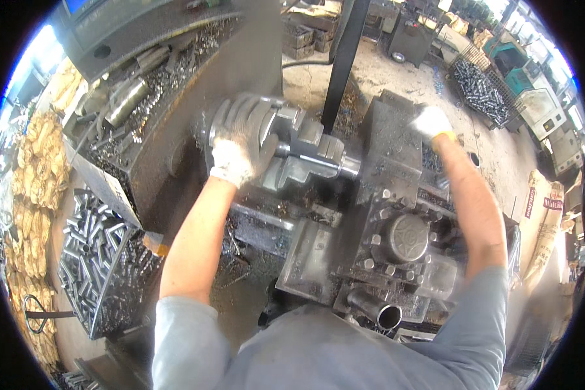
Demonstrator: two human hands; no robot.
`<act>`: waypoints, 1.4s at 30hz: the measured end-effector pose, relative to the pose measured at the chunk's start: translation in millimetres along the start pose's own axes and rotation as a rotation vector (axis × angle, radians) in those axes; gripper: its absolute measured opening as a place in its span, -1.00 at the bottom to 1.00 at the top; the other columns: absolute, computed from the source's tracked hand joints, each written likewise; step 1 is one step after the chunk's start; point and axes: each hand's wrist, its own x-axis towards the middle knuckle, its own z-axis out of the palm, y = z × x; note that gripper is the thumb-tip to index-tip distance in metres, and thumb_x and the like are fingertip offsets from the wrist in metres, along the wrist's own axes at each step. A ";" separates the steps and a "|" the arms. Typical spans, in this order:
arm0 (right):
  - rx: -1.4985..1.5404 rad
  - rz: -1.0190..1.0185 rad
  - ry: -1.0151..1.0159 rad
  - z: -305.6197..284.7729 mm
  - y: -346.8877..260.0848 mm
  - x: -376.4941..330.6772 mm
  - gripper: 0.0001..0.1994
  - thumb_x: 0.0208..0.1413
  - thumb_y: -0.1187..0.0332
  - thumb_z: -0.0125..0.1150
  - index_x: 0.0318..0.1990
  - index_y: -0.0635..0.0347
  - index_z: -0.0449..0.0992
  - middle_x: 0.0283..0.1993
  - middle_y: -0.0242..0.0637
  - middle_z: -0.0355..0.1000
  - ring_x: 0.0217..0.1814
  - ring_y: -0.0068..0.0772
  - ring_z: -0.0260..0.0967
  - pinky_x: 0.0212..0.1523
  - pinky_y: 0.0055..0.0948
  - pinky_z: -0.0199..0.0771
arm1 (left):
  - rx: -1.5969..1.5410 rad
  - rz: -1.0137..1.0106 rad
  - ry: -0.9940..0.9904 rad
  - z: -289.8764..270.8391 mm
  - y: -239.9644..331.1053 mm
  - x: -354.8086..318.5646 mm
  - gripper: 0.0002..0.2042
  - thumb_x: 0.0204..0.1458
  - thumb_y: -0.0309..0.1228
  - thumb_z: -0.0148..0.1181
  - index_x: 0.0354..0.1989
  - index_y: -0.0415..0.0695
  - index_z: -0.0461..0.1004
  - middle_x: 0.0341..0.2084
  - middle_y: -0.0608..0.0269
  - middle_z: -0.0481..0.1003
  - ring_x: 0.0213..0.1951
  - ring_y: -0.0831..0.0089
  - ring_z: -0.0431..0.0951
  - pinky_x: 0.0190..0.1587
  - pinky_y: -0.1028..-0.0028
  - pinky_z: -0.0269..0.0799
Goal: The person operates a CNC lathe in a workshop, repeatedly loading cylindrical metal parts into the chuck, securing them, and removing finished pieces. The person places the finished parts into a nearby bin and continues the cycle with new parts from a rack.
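**Gloved hands on a lathe in a metal shop**

Workshop floor strewn with metal shavings surrounds a grey lathe [344,214] seen from above. At left, a tray of short steel tubes [97,253] stands beside the machine. Left hand [240,146], in a white knit glove, wraps around the chuck [266,130], fingers closed on it. Right hand [432,123], also gloved, rests on the dark tool block [390,143]; its grip is blurred, so I cannot tell. Both hands sit well apart.

Daylight fell across a dusty concrete floor [396,71] strewn with metal shavings, where crates of grey steel cylinders [97,260], sacks [546,221] and green machines [520,65] crowded the workshop's edges.
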 end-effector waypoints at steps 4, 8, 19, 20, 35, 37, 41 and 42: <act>0.272 -0.686 -0.684 22.5 -85.9 -43.4 -0.32 -0.01 -0.10 0.53 0.11 0.29 0.61 0.18 0.05 0.63 0.05 0.02 0.65 0.08 -0.13 0.66 | -0.013 -0.042 -0.022 -0.4 4.2 -0.1 -0.31 -0.04 -0.28 0.35 0.36 -0.13 0.43 0.34 -0.04 0.42 0.44 -0.04 0.33 0.55 -0.10 0.08; 0.334 -0.551 -0.935 40.0 -87.5 -34.1 -0.36 -0.10 -0.04 0.58 0.02 0.31 0.62 -0.07 0.04 0.68 -0.12 -0.07 0.70 -0.03 -0.14 0.68 | 0.001 -0.069 -0.050 1.7 6.1 -2.2 -0.30 -0.07 -0.26 0.36 0.36 -0.11 0.43 0.35 -0.03 0.42 0.45 -0.07 0.32 0.55 -0.10 0.06; -0.220 -0.500 -0.245 -1.4 -32.4 -90.9 -0.61 -0.13 0.17 0.49 -0.22 0.31 0.72 -0.25 0.06 0.69 -0.16 0.12 0.70 -0.13 -0.07 0.70 | -0.008 -0.045 -0.024 -1.2 5.7 -3.3 -0.35 -0.04 -0.25 0.36 0.30 -0.12 0.46 0.32 0.00 0.43 0.44 -0.04 0.32 0.55 -0.08 0.06; -0.233 -0.391 -0.197 -15.5 -15.1 -103.7 -0.58 -0.14 0.16 0.49 -0.16 0.29 0.71 -0.23 0.06 0.69 -0.13 0.14 0.70 -0.08 -0.09 0.71 | -0.013 -0.041 -0.021 -1.4 6.3 -4.8 -0.35 -0.04 -0.25 0.37 0.31 -0.11 0.46 0.32 0.00 0.43 0.44 -0.04 0.32 0.55 -0.08 0.06; 0.532 -0.194 0.445 -47.3 -177.7 -382.9 -0.20 -0.14 0.11 0.60 0.29 0.25 0.45 0.12 0.14 0.57 -0.04 0.13 0.69 -0.06 -0.11 0.73 | -1.989 -0.246 0.061 -89.1 160.4 -136.8 -0.21 0.12 -0.28 0.53 0.43 -0.35 0.25 0.29 0.01 0.47 0.28 0.23 0.45 0.37 0.22 0.37; 0.595 -0.092 0.248 12.0 -188.5 -411.1 -0.12 -0.12 0.03 0.61 0.35 0.26 0.40 0.20 0.14 0.52 -0.03 0.14 0.69 -0.10 -0.11 0.72 | -1.939 -0.990 -0.315 -78.2 154.9 -179.2 -0.39 0.20 -0.30 0.48 0.35 -0.30 0.41 0.19 0.08 0.55 0.19 0.28 0.52 0.34 0.23 0.39; 0.761 0.107 -0.526 116.5 -167.0 -428.4 -0.38 -0.09 -0.09 0.58 -0.07 0.32 0.68 -0.26 0.02 0.67 -0.32 -0.11 0.68 -0.26 -0.13 0.67 | -1.897 -1.356 -0.532 -27.1 150.7 -221.3 -0.51 0.24 -0.36 0.41 0.30 -0.28 0.50 0.13 0.19 0.59 0.13 0.29 0.59 0.28 0.24 0.44; 0.976 0.225 -0.595 135.6 -170.6 -432.2 -0.46 -0.04 -0.05 0.53 -0.17 0.34 0.69 -0.36 0.02 0.65 -0.37 -0.08 0.64 -0.26 -0.10 0.64 | -1.828 -1.335 -0.606 -19.7 149.8 -228.7 -0.49 0.24 -0.31 0.41 0.32 -0.26 0.50 0.18 0.19 0.58 0.19 0.28 0.56 0.33 0.24 0.41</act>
